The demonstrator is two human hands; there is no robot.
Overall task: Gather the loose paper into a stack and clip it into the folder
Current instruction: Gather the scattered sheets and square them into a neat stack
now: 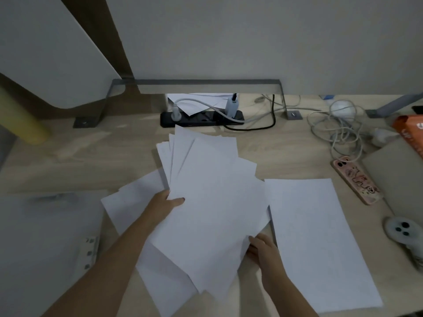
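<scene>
A fanned bunch of several white sheets (212, 202) fills the middle of the wooden desk (91, 156). My left hand (166, 202) grips its left edge, thumb lying on top. My right hand (261, 247) holds the bunch at its lower right corner, fingers partly tucked under the paper. One more sheet (320, 243) lies flat by itself to the right. Another sheet (132, 202) pokes out on the left beneath the bunch. The translucent grey folder (45, 248) lies at the left, with a clip strip (89, 252) along its right edge.
A black power strip (201, 118) with plugs sits at the back centre. Tangled white cables (336, 131), a phone in a pink case (356, 179), a white controller (402, 232), a cardboard box (398, 177) and an orange packet (412, 133) crowd the right side.
</scene>
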